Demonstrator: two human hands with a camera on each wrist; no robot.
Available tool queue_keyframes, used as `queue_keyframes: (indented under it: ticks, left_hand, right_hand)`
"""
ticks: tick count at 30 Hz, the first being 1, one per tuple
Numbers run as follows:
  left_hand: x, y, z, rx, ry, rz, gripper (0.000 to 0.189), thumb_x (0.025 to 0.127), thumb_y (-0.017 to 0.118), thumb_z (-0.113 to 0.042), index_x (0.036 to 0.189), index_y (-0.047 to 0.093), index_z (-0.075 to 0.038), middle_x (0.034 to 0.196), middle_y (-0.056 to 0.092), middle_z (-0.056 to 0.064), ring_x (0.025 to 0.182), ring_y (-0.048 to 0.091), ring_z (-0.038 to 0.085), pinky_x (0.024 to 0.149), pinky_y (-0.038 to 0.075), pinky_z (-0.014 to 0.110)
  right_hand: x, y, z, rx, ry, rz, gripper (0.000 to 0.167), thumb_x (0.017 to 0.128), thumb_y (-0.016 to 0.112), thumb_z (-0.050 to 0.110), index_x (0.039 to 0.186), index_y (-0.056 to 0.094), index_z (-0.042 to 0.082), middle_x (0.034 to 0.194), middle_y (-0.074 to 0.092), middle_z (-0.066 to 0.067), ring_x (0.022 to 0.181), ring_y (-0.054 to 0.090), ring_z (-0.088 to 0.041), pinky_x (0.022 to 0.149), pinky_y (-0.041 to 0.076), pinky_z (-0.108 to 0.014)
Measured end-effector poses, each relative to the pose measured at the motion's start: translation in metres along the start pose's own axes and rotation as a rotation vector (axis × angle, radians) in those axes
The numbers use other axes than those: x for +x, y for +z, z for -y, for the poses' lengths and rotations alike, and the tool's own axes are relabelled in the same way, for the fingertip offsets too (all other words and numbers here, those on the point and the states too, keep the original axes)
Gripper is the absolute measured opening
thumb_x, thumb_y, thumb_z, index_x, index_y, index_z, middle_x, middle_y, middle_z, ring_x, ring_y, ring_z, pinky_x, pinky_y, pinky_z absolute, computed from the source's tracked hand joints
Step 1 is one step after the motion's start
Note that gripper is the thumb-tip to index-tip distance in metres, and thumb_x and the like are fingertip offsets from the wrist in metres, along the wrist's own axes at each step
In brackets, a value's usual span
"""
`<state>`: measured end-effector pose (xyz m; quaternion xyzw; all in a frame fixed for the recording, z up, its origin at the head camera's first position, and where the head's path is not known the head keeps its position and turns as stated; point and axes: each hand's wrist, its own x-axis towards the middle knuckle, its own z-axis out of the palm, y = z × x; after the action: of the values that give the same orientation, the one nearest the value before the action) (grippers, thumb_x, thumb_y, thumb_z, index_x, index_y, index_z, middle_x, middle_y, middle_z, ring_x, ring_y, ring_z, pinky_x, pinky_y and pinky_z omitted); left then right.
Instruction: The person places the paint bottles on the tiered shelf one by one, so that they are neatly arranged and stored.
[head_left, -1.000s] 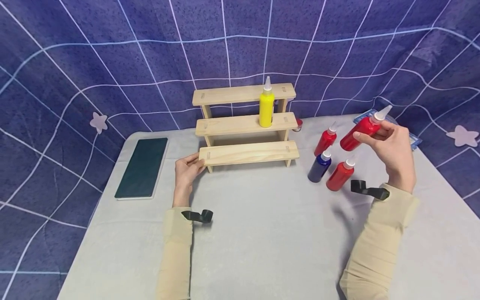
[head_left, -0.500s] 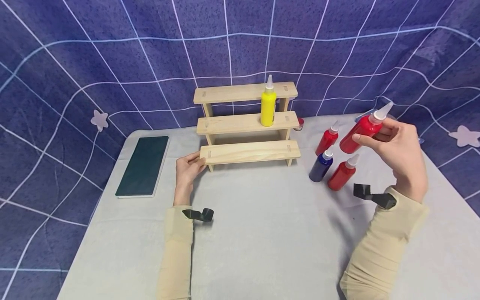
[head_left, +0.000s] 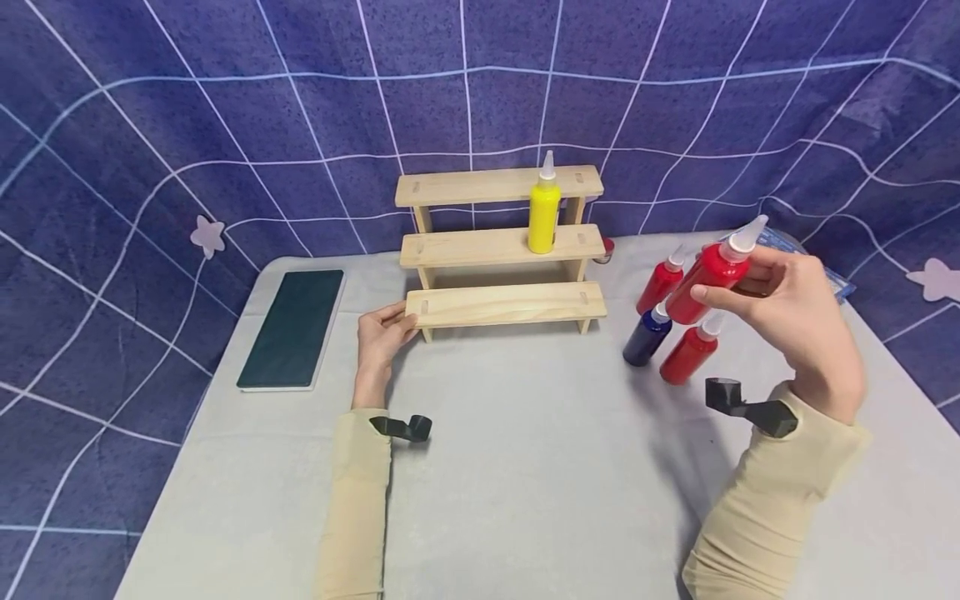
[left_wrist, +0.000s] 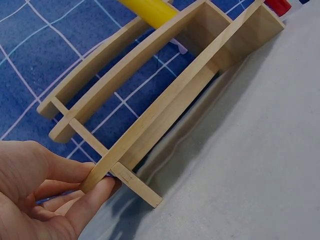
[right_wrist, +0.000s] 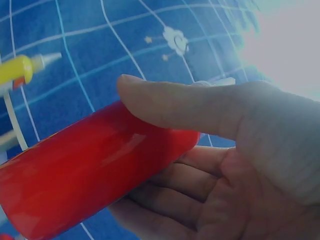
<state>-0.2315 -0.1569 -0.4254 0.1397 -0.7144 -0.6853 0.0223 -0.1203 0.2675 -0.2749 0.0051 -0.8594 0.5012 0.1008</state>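
Note:
My left hand (head_left: 381, 340) pinches the left end of the bottom step of a three-step wooden shelf (head_left: 506, 305), thumb and fingers on either side of the board in the left wrist view. Raised over the table at the right, my right hand (head_left: 798, 321) grips a red squeeze bottle (right_wrist: 100, 170) with a pointed white cap, tilted with its tip up and to the right. In the head view it overlaps a second red bottle (head_left: 657, 287) and a dark blue bottle (head_left: 645, 340). Another red bottle (head_left: 686, 358) stands just in front. A yellow bottle (head_left: 543, 218) stands on the middle step.
A dark green book (head_left: 292, 329) lies left of the shelf. Behind my right hand is a flat blue packet (head_left: 840, 285). A small red item (head_left: 605, 250) sits behind the shelf's right side. A blue gridded cloth (head_left: 300, 117) hangs behind the table.
The red bottle in my right hand has moved slightly left, now overlapping the standing bottles. My left hand keeps its hold on the shelf. The head view has shifted a little.

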Motion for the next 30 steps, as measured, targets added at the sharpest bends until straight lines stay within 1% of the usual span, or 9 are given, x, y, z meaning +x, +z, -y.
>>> queue_keyframes:
  ticks: [4, 7, 12, 15, 18, 23, 25, 28, 30]
  left_hand:
    - [0.0, -0.001, 0.0, -0.009, 0.0, -0.005, 0.039, 0.092, 0.061, 0.004, 0.13, 0.058, 0.007, 0.12, 0.062, 0.027, 0.078, 0.065, 0.004, 0.076, 0.059, 0.018]
    - [0.001, -0.002, 0.001, -0.023, 0.004, -0.004, 0.039, 0.092, 0.061, 0.004, 0.13, 0.058, 0.007, 0.121, 0.062, 0.029, 0.077, 0.065, 0.003, 0.074, 0.059, 0.016]
    - [0.001, -0.003, 0.001, -0.03, 0.004, 0.004, 0.039, 0.092, 0.061, 0.004, 0.13, 0.057, 0.008, 0.122, 0.061, 0.029, 0.08, 0.065, 0.006, 0.073, 0.058, 0.015]
    - [0.0, -0.002, 0.0, -0.025, 0.004, 0.012, 0.039, 0.092, 0.061, 0.004, 0.131, 0.057, 0.007, 0.123, 0.061, 0.029, 0.086, 0.067, 0.01, 0.075, 0.058, 0.016]
    - [0.0, -0.002, 0.0, -0.023, 0.013, 0.015, 0.039, 0.092, 0.061, 0.003, 0.131, 0.057, 0.008, 0.123, 0.061, 0.029, 0.09, 0.067, 0.013, 0.076, 0.059, 0.018]
    - [-0.001, -0.003, -0.001, -0.029, 0.021, 0.007, 0.038, 0.091, 0.061, 0.005, 0.129, 0.058, 0.008, 0.121, 0.062, 0.029, 0.083, 0.067, 0.009, 0.074, 0.059, 0.017]
    - [-0.002, -0.003, -0.001, -0.034, 0.022, 0.006, 0.038, 0.091, 0.061, 0.006, 0.129, 0.058, 0.008, 0.121, 0.062, 0.03, 0.081, 0.066, 0.007, 0.075, 0.059, 0.018]
    - [-0.004, -0.003, -0.001, -0.043, 0.02, 0.007, 0.038, 0.091, 0.061, 0.006, 0.129, 0.058, 0.009, 0.121, 0.062, 0.03, 0.084, 0.066, 0.01, 0.076, 0.059, 0.019]
    - [-0.003, -0.003, -0.001, -0.049, 0.019, 0.011, 0.038, 0.091, 0.061, 0.006, 0.129, 0.057, 0.01, 0.122, 0.061, 0.031, 0.087, 0.066, 0.013, 0.078, 0.059, 0.021]
  right_hand:
    - [0.003, 0.01, 0.008, -0.008, 0.001, 0.056, 0.022, 0.084, 0.078, 0.012, 0.105, 0.07, 0.013, 0.077, 0.072, 0.018, 0.075, 0.069, -0.002, 0.07, 0.051, -0.011]
    - [0.006, 0.02, 0.013, -0.023, -0.005, 0.085, 0.024, 0.083, 0.079, 0.013, 0.105, 0.069, 0.009, 0.076, 0.071, 0.017, 0.074, 0.069, -0.002, 0.069, 0.051, -0.012]
    - [0.011, 0.04, 0.02, -0.037, 0.002, 0.127, 0.033, 0.083, 0.08, 0.018, 0.109, 0.067, 0.003, 0.078, 0.073, 0.013, 0.075, 0.07, -0.005, 0.07, 0.052, -0.015]
    - [0.013, 0.053, 0.024, -0.003, 0.006, 0.15, 0.034, 0.083, 0.08, 0.016, 0.111, 0.067, 0.002, 0.081, 0.073, 0.01, 0.077, 0.071, -0.009, 0.072, 0.053, -0.017]
    - [0.016, 0.065, 0.028, 0.042, 0.003, 0.168, 0.034, 0.083, 0.079, 0.015, 0.112, 0.067, 0.001, 0.084, 0.074, 0.009, 0.079, 0.071, -0.01, 0.073, 0.054, -0.018]
    - [0.02, 0.085, 0.035, 0.089, -0.019, 0.195, 0.037, 0.084, 0.078, 0.016, 0.115, 0.066, 0.001, 0.087, 0.073, 0.009, 0.082, 0.069, -0.005, 0.074, 0.053, -0.018]
    - [0.022, 0.093, 0.037, 0.095, -0.036, 0.203, 0.037, 0.084, 0.078, 0.014, 0.117, 0.066, 0.001, 0.088, 0.073, 0.006, 0.081, 0.068, -0.004, 0.072, 0.054, -0.018]
    - [0.024, 0.105, 0.039, 0.097, -0.067, 0.21, 0.037, 0.084, 0.077, 0.012, 0.117, 0.066, 0.0, 0.093, 0.074, -0.005, 0.081, 0.068, -0.005, 0.069, 0.055, -0.018]
    - [0.027, 0.113, 0.039, 0.096, -0.078, 0.213, 0.036, 0.084, 0.077, 0.012, 0.117, 0.067, 0.001, 0.096, 0.073, -0.01, 0.081, 0.069, -0.006, 0.07, 0.054, -0.019]
